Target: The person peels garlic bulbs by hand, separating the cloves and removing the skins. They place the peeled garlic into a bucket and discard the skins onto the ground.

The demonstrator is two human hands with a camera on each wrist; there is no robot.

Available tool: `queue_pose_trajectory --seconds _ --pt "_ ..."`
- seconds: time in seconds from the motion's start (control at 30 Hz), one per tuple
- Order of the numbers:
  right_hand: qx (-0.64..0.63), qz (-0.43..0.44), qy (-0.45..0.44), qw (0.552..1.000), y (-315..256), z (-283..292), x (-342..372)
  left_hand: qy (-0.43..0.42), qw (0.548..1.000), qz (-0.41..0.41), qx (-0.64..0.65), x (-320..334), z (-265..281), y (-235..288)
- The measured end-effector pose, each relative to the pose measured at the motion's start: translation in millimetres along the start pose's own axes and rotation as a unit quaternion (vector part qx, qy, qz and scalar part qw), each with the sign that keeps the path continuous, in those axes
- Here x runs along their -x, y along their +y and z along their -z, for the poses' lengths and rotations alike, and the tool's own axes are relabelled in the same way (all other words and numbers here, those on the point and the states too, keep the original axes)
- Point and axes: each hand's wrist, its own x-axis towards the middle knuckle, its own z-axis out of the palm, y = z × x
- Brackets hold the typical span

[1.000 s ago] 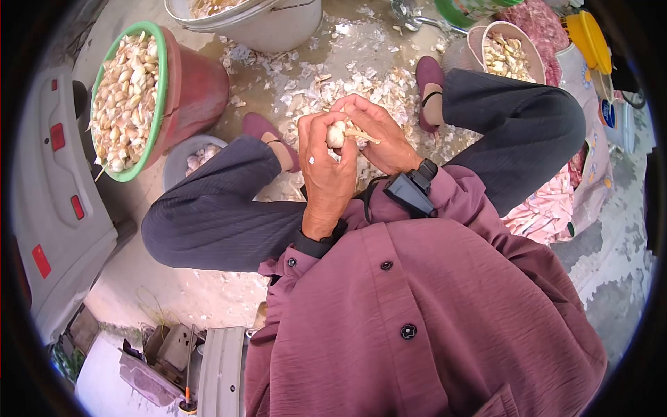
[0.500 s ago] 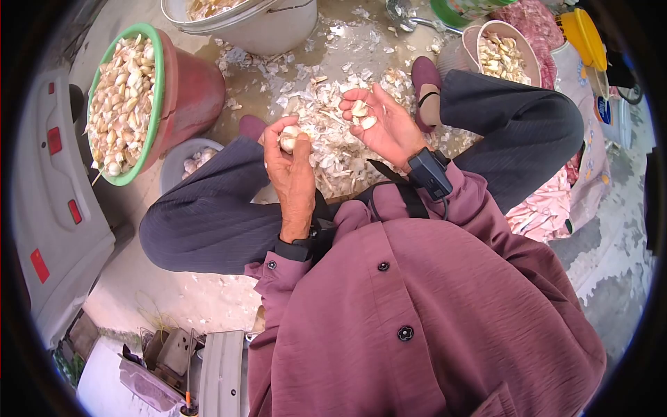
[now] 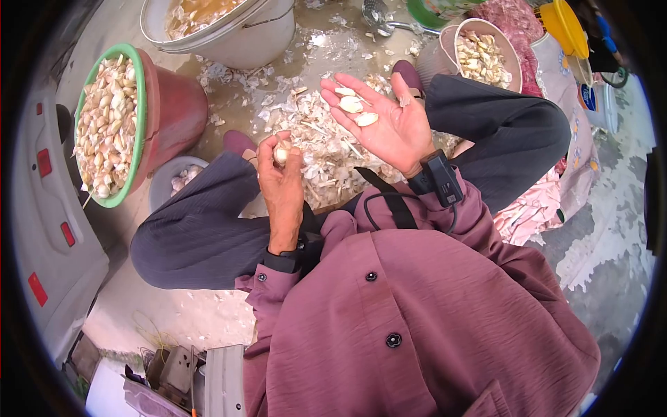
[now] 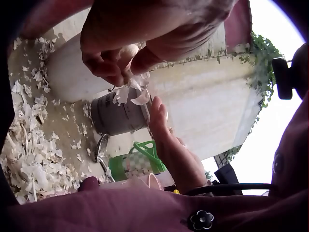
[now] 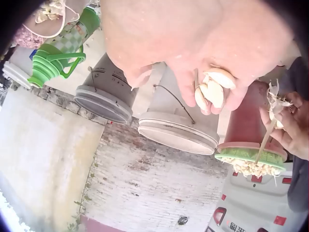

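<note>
My left hand (image 3: 278, 191) pinches a partly broken garlic bulb (image 3: 281, 153) between thumb and fingers, above the left shoe. Papery skin (image 4: 140, 97) hangs from the bulb in the left wrist view. To its right, my right hand (image 3: 397, 132) is held palm up with its fingers extended. Several loose garlic cloves (image 3: 351, 104) lie on those fingers. Seen in the right wrist view, the cloves (image 5: 212, 92) are pale and sit close together near the fingertips.
Garlic skins (image 3: 313, 132) litter the floor between the feet. At left, a green-rimmed colander (image 3: 142, 118) full of cloves tops a red bucket (image 3: 174, 104). A grey basin (image 3: 158, 187) holds bulbs. A white bucket (image 3: 267, 42), a skimmer (image 3: 399, 26) and a pink container of cloves (image 3: 514, 52) stand ahead.
Both hands were together on the garlic bulb. They have parted: the left moved left with the bulb, the right moved right and opened flat with the loose cloves on it.
</note>
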Motion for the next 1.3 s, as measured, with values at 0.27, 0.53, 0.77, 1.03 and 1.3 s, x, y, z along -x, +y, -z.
queue_pose_trajectory --seconds 0.27,0.53,0.77,1.03,1.3 --pt "0.172 0.094 0.020 0.980 -28 -13 11 -0.021 0.999 0.028 0.009 0 0 -1" --pt "0.210 0.157 0.011 0.965 -44 -22 27 -0.031 0.999 0.008 -0.002 2 -6 4" --pt "0.193 0.197 0.007 0.961 -59 -24 35 -0.040 0.999 0.008 -0.013 2 -10 3" --pt "-0.044 0.350 -0.092 0.931 -155 -19 48 -0.054 0.998 0.006 -0.027 3 -8 0" --pt "0.311 0.226 0.158 0.910 -68 31 31 -0.058 0.998 0.025 -0.001 3 -19 4"
